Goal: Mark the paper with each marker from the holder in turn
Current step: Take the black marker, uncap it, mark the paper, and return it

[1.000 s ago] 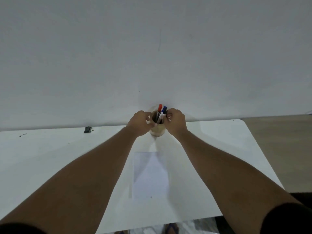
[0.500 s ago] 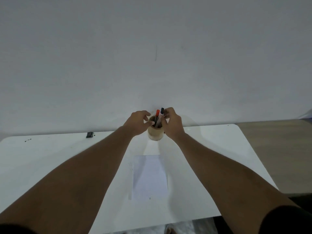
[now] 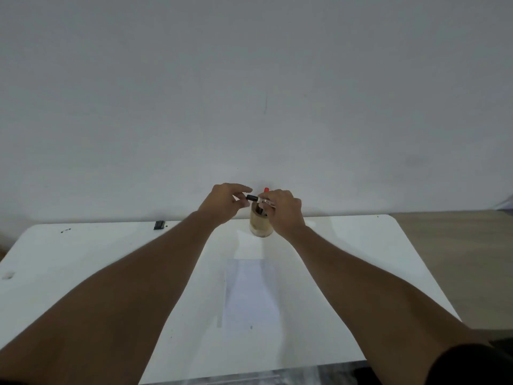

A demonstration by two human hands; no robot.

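Note:
A tan round holder (image 3: 259, 225) stands at the back of the white table (image 3: 347, 259), near the wall. A red-capped marker (image 3: 266, 189) pokes up from it behind my right hand. My right hand (image 3: 283, 211) grips a black-capped marker (image 3: 254, 198), held level above the holder with the cap pointing left. My left hand (image 3: 226, 202) pinches that cap with thumb and fingertips. A white sheet of paper (image 3: 251, 293) lies flat on the table in front of the holder, between my forearms.
A small black object (image 3: 159, 225) lies near the table's back edge on the left, with dark specks (image 3: 65, 230) farther left. The grey wall rises right behind the table. Wooden floor (image 3: 455, 259) shows past the table's right edge.
My right hand has pulled the black-capped marker up out of the holder and turned it level. My left hand left the holder's rim and took hold of the cap.

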